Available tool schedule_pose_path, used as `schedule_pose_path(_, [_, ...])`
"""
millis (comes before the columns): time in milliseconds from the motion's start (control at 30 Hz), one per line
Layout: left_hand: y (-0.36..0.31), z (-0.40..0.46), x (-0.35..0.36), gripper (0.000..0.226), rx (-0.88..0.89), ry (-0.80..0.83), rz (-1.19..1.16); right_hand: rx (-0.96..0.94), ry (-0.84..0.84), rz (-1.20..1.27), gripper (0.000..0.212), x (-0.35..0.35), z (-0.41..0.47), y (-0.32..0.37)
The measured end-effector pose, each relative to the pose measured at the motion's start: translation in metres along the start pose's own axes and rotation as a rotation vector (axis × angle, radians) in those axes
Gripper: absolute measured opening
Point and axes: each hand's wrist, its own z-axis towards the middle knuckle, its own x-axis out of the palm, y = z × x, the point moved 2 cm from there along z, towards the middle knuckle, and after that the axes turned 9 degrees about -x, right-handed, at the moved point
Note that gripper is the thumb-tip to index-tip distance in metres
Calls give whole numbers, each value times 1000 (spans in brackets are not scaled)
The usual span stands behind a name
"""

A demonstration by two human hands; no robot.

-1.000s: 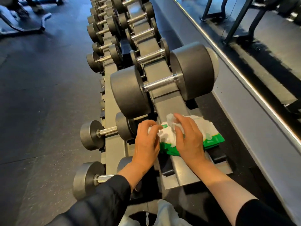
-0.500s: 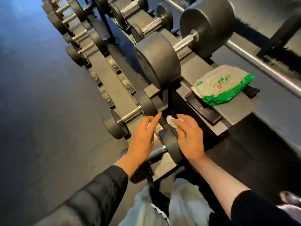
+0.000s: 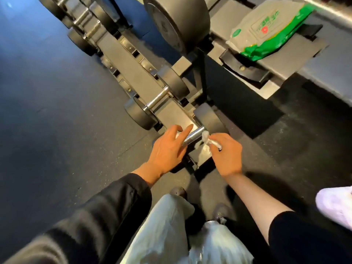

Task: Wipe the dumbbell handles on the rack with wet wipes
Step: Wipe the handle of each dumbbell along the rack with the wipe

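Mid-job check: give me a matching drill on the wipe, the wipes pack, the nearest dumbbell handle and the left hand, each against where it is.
Things:
1. wet wipe
2. wipes pack
3. nearest dumbbell handle
4. left hand

Places:
A. lying on the upper rack shelf
B. pinched in the right hand
C. fingers over the handle's left part
D. low on the rack, between both hands

Pairs: 1-B, 2-A, 3-D, 4-C

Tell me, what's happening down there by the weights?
A person is bent over a grey metal dumbbell rack, cleaning. The right hand pinches a crumpled white wet wipe against the shiny chrome handle of the nearest dumbbell, while the left hand rests on that handle with its fingers mostly straight. The green and white wipes packet lies on the rack's upper shelf, away from both hands.
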Motion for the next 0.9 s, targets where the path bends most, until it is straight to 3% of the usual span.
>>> schedule_pose_path(100, [9, 2, 7, 65, 73, 68, 42, 135, -43, -39, 16, 13, -27, -7])
schedule_pose_path(333, [64, 39, 27, 57, 361, 213, 106, 330, -355, -89, 18, 75, -41, -9])
schedule_pose_path(567, [98, 67, 62, 59, 677, 238, 68, 591, -578, -118, 15, 146, -39, -22])
schedule_pose_path(900, [117, 65, 98, 60, 712, 203, -132, 674, -724, -111, 25, 178, -35, -52])
